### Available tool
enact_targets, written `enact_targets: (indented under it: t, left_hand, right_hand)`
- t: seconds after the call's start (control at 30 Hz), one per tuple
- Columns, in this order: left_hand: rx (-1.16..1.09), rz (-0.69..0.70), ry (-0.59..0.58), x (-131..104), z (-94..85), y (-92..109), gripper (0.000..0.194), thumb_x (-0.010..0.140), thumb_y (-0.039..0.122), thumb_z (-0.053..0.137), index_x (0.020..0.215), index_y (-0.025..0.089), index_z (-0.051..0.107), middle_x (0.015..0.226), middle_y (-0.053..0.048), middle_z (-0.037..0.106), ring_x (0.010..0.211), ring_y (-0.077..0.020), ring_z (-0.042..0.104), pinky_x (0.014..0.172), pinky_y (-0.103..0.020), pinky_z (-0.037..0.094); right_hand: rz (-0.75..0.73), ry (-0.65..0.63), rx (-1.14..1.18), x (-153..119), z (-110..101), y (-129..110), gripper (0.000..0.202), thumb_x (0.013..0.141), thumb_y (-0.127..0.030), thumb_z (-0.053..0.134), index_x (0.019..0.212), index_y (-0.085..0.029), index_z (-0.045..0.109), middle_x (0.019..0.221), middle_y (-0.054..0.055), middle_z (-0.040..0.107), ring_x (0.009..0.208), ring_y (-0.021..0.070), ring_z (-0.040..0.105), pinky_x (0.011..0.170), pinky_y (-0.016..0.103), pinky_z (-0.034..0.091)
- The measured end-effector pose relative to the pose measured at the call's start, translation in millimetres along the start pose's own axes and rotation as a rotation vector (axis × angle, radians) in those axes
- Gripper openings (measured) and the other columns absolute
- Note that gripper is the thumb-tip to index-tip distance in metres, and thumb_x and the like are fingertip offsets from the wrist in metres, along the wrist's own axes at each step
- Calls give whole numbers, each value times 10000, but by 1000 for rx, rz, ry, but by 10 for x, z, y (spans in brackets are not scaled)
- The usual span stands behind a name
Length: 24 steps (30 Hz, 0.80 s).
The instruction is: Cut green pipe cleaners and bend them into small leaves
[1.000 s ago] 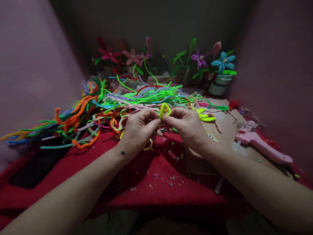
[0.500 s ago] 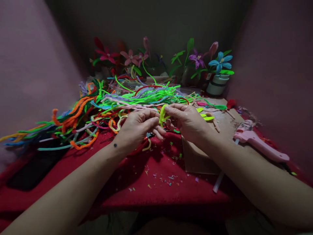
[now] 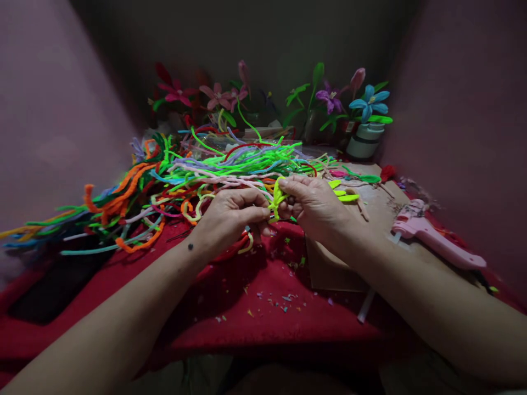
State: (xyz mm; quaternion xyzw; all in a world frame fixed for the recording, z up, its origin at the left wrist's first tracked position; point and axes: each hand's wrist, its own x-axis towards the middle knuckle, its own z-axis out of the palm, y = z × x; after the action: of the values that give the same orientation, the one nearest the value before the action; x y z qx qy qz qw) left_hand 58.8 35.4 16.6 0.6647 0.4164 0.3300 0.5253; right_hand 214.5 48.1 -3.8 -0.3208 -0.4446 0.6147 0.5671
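Note:
A bent yellow pipe cleaner [image 3: 278,196], folded into loops, is held between my two hands over the red cloth. My left hand [image 3: 235,214] pinches its lower left end with thumb and forefinger. Closed on the loop's upper right side is my right hand [image 3: 315,204], whose lower fingers are partly hidden. Just beyond the right hand, several yellow petal-like pieces [image 3: 348,197] lie on a cardboard sheet [image 3: 333,266]. Behind both hands spreads a heap of coloured pipe cleaners [image 3: 255,159].
A pink glue gun [image 3: 438,233] lies at right by my forearm. At left a dark phone-like slab [image 3: 53,291] rests on the red cloth [image 3: 263,329]. Pipe-cleaner flowers [image 3: 369,103] stand at the back, near a pale jar [image 3: 365,141]. Small scraps [image 3: 284,299] are scattered in front.
The yellow pipe cleaner has turned and now shows a wider folded loop. My left fingers have closed into a pinch at its lower end. The view has shifted slightly.

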Motion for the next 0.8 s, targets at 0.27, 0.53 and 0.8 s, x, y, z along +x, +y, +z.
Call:
enact_targets:
  t: [0.27, 0.53, 0.8]
  left_hand:
    - [120, -78, 7, 17, -54, 26, 70, 723, 225, 585, 698, 159, 595, 470, 34, 539, 381, -77, 460, 371, -176, 342]
    - [203, 122, 223, 13, 9, 35, 157, 715, 287, 646, 747, 133, 655, 595, 25, 540, 446, -41, 384, 397, -160, 295]
    - [245, 90, 38, 3, 3, -18, 155, 731, 200, 595, 589, 156, 552, 453, 65, 445, 386, -41, 366, 384, -164, 281]
  right_hand:
    - [-6, 64, -49, 28, -22, -3, 256, 634, -304, 733, 594, -166, 521, 500, -62, 484, 428, 59, 471, 415, 195, 378]
    - [-26, 47, -116, -52, 30, 41, 240, 654, -319, 724, 632, -163, 543, 566, -42, 536, 498, 72, 512, 489, 215, 420]
    - [10, 34, -77, -51, 20, 32, 229, 593, -286, 755, 602, -151, 570, 529, -40, 538, 464, 61, 447, 453, 208, 341]
